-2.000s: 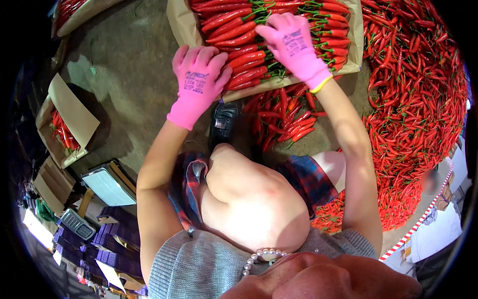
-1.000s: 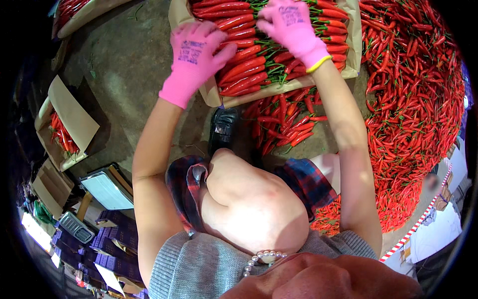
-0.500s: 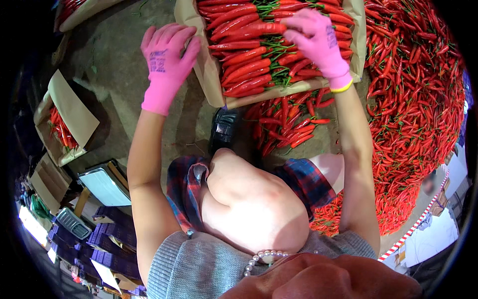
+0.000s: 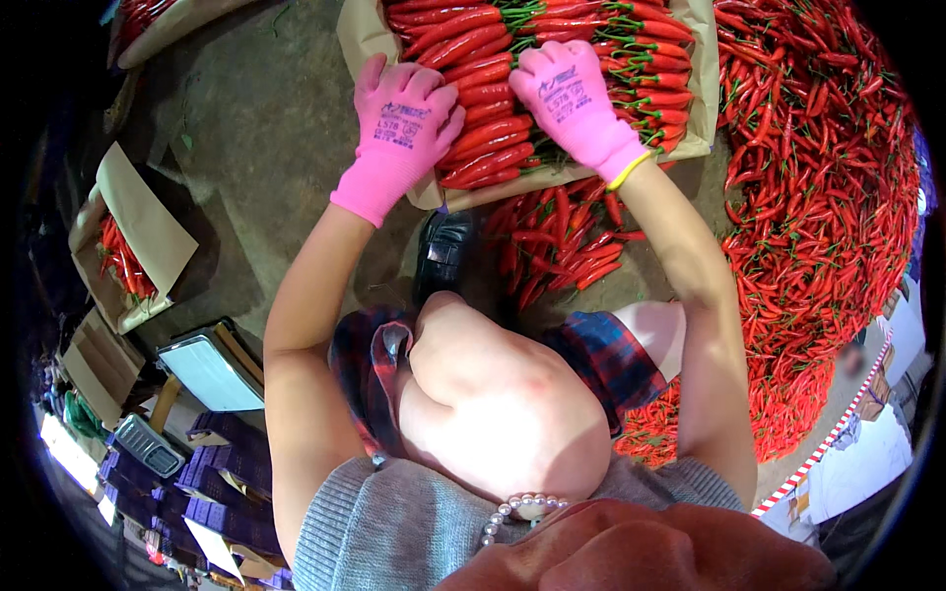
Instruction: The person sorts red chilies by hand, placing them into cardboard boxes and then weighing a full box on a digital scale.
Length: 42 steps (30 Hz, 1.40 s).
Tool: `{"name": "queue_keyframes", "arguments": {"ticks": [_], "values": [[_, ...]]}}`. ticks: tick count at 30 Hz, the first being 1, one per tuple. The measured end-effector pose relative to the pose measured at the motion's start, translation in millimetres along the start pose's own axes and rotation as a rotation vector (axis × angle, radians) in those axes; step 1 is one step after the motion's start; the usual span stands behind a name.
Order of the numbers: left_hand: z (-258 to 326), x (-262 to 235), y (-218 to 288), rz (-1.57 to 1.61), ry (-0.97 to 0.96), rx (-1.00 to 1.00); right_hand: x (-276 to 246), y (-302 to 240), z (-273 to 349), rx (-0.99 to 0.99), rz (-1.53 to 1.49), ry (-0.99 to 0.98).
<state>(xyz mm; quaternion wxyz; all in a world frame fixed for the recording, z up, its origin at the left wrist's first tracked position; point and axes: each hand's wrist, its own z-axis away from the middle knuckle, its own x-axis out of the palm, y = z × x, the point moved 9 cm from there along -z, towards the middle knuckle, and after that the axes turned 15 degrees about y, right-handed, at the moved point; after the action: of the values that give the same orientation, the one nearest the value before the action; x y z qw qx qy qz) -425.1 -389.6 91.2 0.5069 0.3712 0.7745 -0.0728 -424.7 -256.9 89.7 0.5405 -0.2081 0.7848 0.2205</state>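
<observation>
While a paper-lined box [image 4: 701, 98] lies at the top of our view, its far end out of sight, we look straight down into it: red chilies, packed side by side in rows. On the left we have a row [image 4: 488, 158] with its tips toward the left wall; over on the right, another row [image 4: 660, 81] turns its green stems toward the middle.

And here we find both hands, in pink gloves! The left hand [image 4: 402, 126] sits across the box's left edge, fingers bent and thumb apart from them, right by the chili tips; whether it pinches any, we cannot tell. The right hand [image 4: 570, 103] is over the middle of the box, fingers curled down among the chilies, and we cannot see whether they have hold of one.

Just below the front edge we spot a loose pile [image 4: 557, 236] on the floor, near a black shoe [image 4: 441, 251], and along the right side we get a huge heap [image 4: 818, 227], all red chilies.

Out to our left, a small box [image 4: 146, 222] stands with its brown flap raised, some chilies [image 4: 120, 264] inside. At the upper left corner we catch another box [image 4: 187, 30], red chilies showing in it, and down at lower left, purple crates [image 4: 232, 468], contents too unclear for us to name.
</observation>
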Motion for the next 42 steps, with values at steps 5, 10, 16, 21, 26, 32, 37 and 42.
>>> {"name": "queue_keyframes", "arguments": {"ticks": [5,10,16,21,26,32,37,42], "values": [[1.6,11.8,-13.2,-0.025,-0.032,-0.091,12.8,3.3,-0.3,0.042,0.067,-0.121],[-5.7,-7.2,-4.7,0.017,0.076,-0.091,-7.4,28.9,-10.0,0.28,-0.198,-0.197],[-25.0,8.6,-26.6,-0.097,0.112,-0.105,23.7,58.0,-33.0,0.383,-0.046,-0.079],[-30.2,31.9,-43.0,-0.21,0.0,0.019,38.0,63.2,-41.5,0.38,0.01,-0.229],[-35.6,29.2,-50.1,-0.171,0.006,0.029,49.0,55.2,-28.2,0.449,-0.202,-0.601],[-80.6,4.9,-61.9,-0.183,0.219,0.094,42.3,64.3,-29.2,0.553,-0.293,-0.516],[-95.5,62.3,-96.5,-0.428,-0.309,-0.045,39.8,80.8,-40.7,0.581,-0.272,-0.449],[-103.9,61.4,-107.6,-0.353,-0.396,-0.116,28.3,78.0,-50.1,0.628,-0.322,-0.134]]}}
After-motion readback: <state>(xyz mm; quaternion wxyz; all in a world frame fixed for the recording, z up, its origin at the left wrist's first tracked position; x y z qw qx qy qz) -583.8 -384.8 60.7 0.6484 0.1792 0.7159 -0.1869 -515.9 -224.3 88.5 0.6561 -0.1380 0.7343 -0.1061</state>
